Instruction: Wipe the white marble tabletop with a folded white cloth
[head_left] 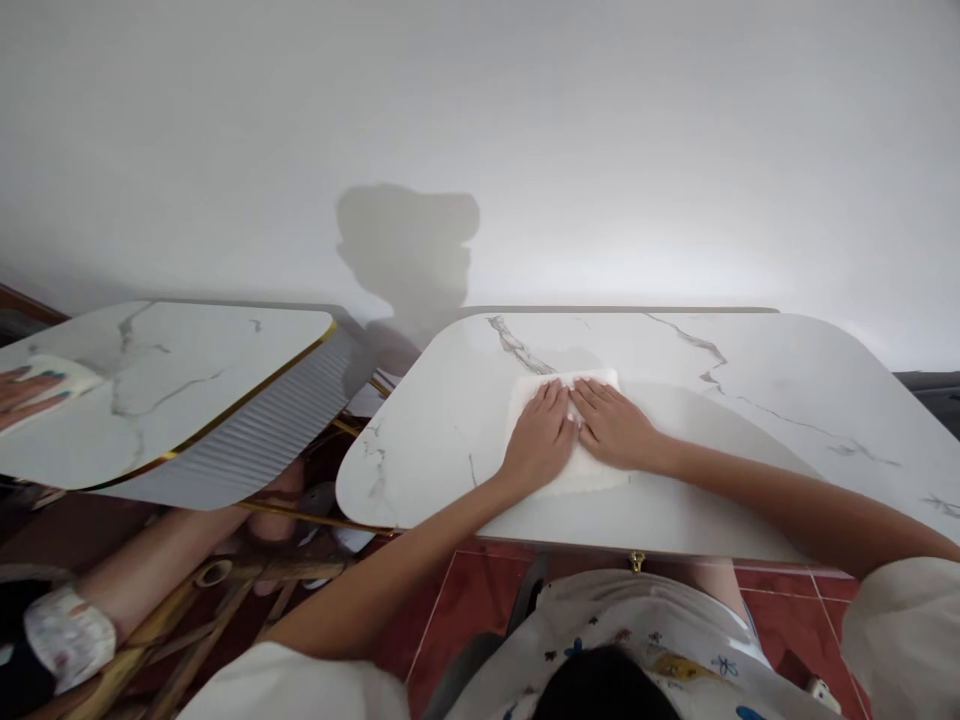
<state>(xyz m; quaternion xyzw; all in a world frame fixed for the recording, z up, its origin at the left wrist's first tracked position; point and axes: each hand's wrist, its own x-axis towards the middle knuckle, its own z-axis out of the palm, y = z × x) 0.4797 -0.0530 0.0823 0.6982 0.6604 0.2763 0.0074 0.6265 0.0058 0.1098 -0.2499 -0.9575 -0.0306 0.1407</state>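
Observation:
A white cloth (592, 478) lies spread on a white marble-patterned tabletop (420, 440). My left hand (541, 435) presses flat on the cloth's left half, its fingers stretched out toward the wall. On the right half rests my right hand (616, 425), also flat, with its fingers pointing left and away from me. The fingertips of both hands come close together near the cloth's upper middle. Neither hand grips the cloth; the palms cover much of it.
A second marble-patterned table (187, 360) with gold trim stands to the left, where another person's hand (30, 395) lies on a white cloth. A white wall (600, 150) rises behind both tables. A wooden stool (180, 630) and that person's leg are at lower left, above red floor tiles (457, 620).

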